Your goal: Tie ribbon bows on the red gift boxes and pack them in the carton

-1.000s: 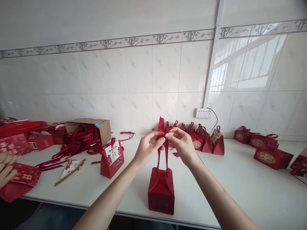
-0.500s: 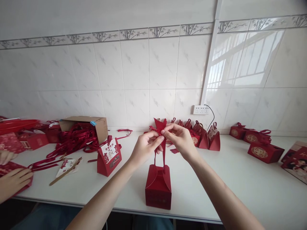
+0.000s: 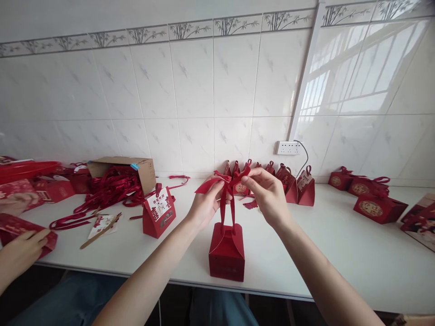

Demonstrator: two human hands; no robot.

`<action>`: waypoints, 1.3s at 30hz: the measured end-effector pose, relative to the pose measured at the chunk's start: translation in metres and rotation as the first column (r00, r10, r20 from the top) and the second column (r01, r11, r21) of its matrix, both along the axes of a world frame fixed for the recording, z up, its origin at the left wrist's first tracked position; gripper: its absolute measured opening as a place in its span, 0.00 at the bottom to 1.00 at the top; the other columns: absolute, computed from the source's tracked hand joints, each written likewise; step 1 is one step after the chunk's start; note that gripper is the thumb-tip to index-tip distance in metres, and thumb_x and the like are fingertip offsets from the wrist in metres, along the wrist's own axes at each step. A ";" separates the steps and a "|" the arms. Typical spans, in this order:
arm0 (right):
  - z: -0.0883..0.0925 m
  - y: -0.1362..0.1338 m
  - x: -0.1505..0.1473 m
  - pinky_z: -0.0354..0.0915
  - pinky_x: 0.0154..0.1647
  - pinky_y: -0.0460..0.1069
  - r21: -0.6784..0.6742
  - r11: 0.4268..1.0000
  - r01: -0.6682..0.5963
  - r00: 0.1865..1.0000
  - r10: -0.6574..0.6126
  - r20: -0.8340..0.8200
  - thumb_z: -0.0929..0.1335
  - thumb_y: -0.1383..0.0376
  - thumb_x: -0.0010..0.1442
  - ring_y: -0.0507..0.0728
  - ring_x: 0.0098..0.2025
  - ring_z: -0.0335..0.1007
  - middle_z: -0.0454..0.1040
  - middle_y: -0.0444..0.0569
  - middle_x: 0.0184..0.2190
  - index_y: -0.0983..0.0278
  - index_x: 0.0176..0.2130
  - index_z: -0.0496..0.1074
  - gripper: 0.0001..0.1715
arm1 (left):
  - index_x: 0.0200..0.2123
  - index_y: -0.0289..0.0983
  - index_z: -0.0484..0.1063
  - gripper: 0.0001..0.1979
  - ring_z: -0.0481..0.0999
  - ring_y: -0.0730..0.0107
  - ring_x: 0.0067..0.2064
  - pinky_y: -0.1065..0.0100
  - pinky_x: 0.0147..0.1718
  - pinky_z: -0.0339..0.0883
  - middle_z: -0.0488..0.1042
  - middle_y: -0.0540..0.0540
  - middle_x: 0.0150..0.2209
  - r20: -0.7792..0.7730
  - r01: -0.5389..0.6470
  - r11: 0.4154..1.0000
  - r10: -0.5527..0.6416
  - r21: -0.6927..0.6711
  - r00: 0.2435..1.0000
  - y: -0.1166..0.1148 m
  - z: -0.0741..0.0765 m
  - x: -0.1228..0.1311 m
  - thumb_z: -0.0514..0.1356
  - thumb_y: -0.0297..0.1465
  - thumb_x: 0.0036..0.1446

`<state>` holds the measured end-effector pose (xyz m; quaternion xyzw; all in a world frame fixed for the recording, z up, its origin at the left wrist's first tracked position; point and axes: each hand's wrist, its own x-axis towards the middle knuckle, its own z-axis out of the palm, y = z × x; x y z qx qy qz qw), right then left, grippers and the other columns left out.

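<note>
A small red gift box [image 3: 226,258] stands upright near the table's front edge. From its top a red ribbon [image 3: 223,208] runs up in two strands to my hands. My left hand [image 3: 207,201] is closed, pinching the ribbon between thumb and fingertips, with a loose end sticking out to the left. My right hand [image 3: 267,192] is closed too, pinching another part of the ribbon, drawn out to the right. The ribbon's crossing lies between the hands above the box; whether it is knotted I cannot tell.
Left of the box stands a red printed box [image 3: 159,213], with a card and a wooden stick [image 3: 102,230] nearby. A cardboard carton [image 3: 146,176] spills red ribbons. Finished boxes line the wall, with more red boxes [image 3: 379,208] right. At far left, another person's hand [image 3: 25,251] touches red packaging.
My hands have moved apart, the right one drawing ribbon to the right and the left one leftward. The view has tilted down slightly. At left, the other person's hands have shifted.
</note>
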<state>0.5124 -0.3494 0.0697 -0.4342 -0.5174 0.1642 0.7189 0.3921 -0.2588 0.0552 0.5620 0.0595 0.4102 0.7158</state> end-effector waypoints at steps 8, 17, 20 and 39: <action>-0.025 -0.020 0.004 0.58 0.55 0.59 -0.069 0.996 -0.059 0.815 0.088 0.573 0.67 0.62 0.59 0.61 0.55 0.61 0.66 0.52 0.48 0.60 0.30 0.73 0.07 | 0.30 0.37 0.70 0.06 0.71 0.76 0.30 0.73 0.31 0.66 0.72 0.51 0.25 -0.034 -0.025 0.985 0.032 0.171 0.999 0.003 0.000 -0.008 0.61 0.34 0.53; -0.020 -0.008 -0.005 0.66 0.33 0.48 -0.309 0.884 -0.351 0.927 0.375 0.018 0.74 0.58 0.47 0.52 0.32 0.69 0.67 0.41 0.31 0.61 0.39 0.64 0.22 | 0.32 0.37 0.70 0.09 0.75 0.70 0.30 0.70 0.29 0.70 0.75 0.47 0.28 -0.187 0.045 0.844 0.066 0.535 0.980 -0.003 0.009 -0.019 0.63 0.35 0.51; -0.020 -0.006 -0.006 0.62 0.27 0.45 -0.320 0.899 -0.298 0.940 0.334 0.063 0.73 0.59 0.48 0.49 0.26 0.65 0.64 0.39 0.25 0.62 0.36 0.64 0.18 | 0.32 0.37 0.71 0.08 0.76 0.68 0.33 0.69 0.32 0.70 0.76 0.46 0.30 -0.186 0.044 0.819 0.077 0.573 0.979 -0.002 0.009 -0.019 0.62 0.35 0.52; -0.026 -0.018 -0.010 0.65 0.30 0.48 -0.249 0.968 0.018 0.967 0.046 0.250 0.62 0.59 0.59 0.55 0.29 0.71 0.76 0.46 0.27 0.63 0.36 0.78 0.17 | 0.30 0.38 0.74 0.07 0.77 0.64 0.37 0.62 0.39 0.71 0.77 0.41 0.36 -0.043 -0.110 0.758 0.180 0.643 0.983 0.001 -0.014 -0.024 0.61 0.36 0.54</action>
